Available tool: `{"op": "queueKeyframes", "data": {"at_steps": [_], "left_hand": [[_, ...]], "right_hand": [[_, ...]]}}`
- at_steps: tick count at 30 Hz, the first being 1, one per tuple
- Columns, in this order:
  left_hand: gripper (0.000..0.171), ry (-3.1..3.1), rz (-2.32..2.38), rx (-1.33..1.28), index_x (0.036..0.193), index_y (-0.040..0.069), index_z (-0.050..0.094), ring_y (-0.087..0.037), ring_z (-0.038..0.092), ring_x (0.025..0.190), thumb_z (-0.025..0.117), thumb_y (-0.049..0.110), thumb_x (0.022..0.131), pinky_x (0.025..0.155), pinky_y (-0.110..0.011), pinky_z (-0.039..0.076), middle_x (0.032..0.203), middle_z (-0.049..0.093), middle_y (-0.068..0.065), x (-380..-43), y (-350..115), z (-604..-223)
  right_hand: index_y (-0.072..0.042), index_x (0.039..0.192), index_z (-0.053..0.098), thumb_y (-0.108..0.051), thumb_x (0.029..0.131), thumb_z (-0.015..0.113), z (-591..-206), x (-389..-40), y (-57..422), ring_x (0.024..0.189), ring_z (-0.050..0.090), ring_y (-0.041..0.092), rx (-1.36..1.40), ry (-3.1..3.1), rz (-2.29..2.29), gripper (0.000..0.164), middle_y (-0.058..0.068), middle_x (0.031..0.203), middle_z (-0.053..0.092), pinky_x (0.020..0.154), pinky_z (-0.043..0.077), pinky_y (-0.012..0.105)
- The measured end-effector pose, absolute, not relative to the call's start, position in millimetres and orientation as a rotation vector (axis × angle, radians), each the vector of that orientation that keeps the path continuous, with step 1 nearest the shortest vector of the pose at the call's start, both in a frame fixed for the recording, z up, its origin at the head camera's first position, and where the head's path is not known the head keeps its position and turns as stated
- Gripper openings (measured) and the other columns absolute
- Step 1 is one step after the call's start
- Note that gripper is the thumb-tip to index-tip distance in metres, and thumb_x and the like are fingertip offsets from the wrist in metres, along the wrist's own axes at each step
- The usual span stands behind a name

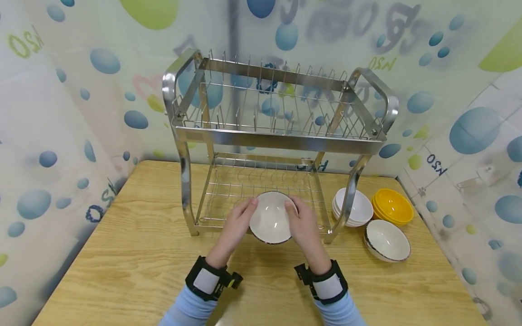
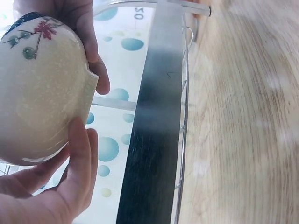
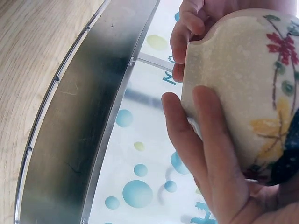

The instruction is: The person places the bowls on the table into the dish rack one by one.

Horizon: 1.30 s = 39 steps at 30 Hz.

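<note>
Between both hands a cream bowl (image 1: 271, 219) with a dark rim is held up in front of the rack's lower shelf, its inside facing the head camera. My left hand (image 1: 238, 219) grips its left side, thumb over the rim and fingers under the outer wall. On the opposite side my right hand (image 1: 302, 222) grips it the same way. Painted red and yellow flowers with green leaves show on the bowl's outside (image 3: 243, 60) in the right wrist view. Fingers of both hands lie near the bowl's foot in the wrist views.
A two-tier metal dish rack (image 1: 281, 140) stands on the wooden table (image 1: 134, 262), upper tier fitted with upright wires. Right of it are stacked white bowls (image 1: 354, 204), stacked yellow bowls (image 1: 392, 205) and a dark-rimmed cream bowl (image 1: 387, 241). A patterned curtain (image 1: 106, 90) hangs behind.
</note>
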State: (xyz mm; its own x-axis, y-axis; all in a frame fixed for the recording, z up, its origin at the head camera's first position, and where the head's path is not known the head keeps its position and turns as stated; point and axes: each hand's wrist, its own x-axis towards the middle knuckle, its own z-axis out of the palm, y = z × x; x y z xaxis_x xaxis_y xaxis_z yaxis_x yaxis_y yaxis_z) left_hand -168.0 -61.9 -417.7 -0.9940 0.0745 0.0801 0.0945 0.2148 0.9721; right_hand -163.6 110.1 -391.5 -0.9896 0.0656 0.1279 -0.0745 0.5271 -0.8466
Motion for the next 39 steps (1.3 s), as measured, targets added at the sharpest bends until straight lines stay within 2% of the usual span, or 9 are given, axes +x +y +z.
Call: {"op": "queueKeyframes", "data": {"at_steps": [4, 9, 13, 19, 32, 39], "left_hand": [[0.058, -2.403, -2.091, -0.183, 0.133, 0.004, 0.053, -0.028, 0.06, 0.111, 0.037, 0.049, 0.099, 0.092, -0.043, 0.05, 0.124, 0.061, -0.017, -168.6, -62.3, -419.1], [0.057, -2.334, -2.321, -0.195, 0.135, 0.007, 0.05, -0.023, 0.065, 0.092, 0.037, 0.049, 0.099, 0.074, -0.038, 0.057, 0.112, 0.064, -0.02, -168.7, -62.7, -419.9], [0.059, -2.299, -2.495, -0.186, 0.138, 0.01, 0.047, -0.022, 0.064, 0.086, 0.037, 0.053, 0.098, 0.065, -0.042, 0.058, 0.113, 0.061, -0.023, -168.6, -63.4, -418.9], [0.063, -2.275, -2.587, -0.186, 0.14, 0.011, 0.043, -0.023, 0.062, 0.088, 0.037, 0.057, 0.096, 0.062, -0.044, 0.057, 0.118, 0.056, -0.025, -168.8, -63.9, -418.7], [0.065, -2.265, -2.549, -0.1, 0.135, 0.008, 0.049, -0.021, 0.066, 0.078, 0.039, 0.058, 0.095, 0.06, -0.045, 0.057, 0.105, 0.062, -0.024, -171.1, -62.2, -423.0], [0.059, -2.279, -2.539, -0.058, 0.135, 0.01, 0.05, -0.021, 0.065, 0.077, 0.043, 0.054, 0.095, 0.059, -0.044, 0.057, 0.103, 0.063, -0.021, -171.0, -62.8, -424.8]], "right_hand": [[-0.007, 0.125, 0.06, -0.025, 0.099, 0.048, -390.2, -162.1, 108.3, 0.108, 0.062, 0.03, -0.005, -2.637, 1.434, 0.034, 0.015, 0.121, 0.064, 0.087, 0.053, 0.047], [-0.006, 0.127, 0.059, -0.025, 0.099, 0.048, -390.5, -160.7, 107.9, 0.109, 0.062, 0.031, 0.001, -2.637, 1.442, 0.035, 0.016, 0.123, 0.063, 0.088, 0.053, 0.046], [-0.006, 0.127, 0.058, -0.025, 0.1, 0.048, -391.3, -160.3, 107.6, 0.11, 0.062, 0.03, 0.0, -2.636, 1.453, 0.035, 0.016, 0.124, 0.062, 0.088, 0.053, 0.046], [-0.006, 0.127, 0.059, -0.024, 0.1, 0.048, -392.8, -160.0, 107.5, 0.108, 0.063, 0.029, 0.028, -2.629, 1.459, 0.034, 0.016, 0.122, 0.064, 0.087, 0.053, 0.045], [-0.003, 0.125, 0.058, -0.022, 0.1, 0.046, -392.6, -158.4, 104.6, 0.109, 0.062, 0.031, 0.057, -2.661, 1.446, 0.034, 0.018, 0.121, 0.063, 0.088, 0.052, 0.047], [-0.006, 0.127, 0.056, -0.031, 0.099, 0.048, -393.2, -157.5, 104.5, 0.11, 0.061, 0.031, 0.057, -2.71, 1.368, 0.038, 0.017, 0.122, 0.062, 0.087, 0.052, 0.048]]}}
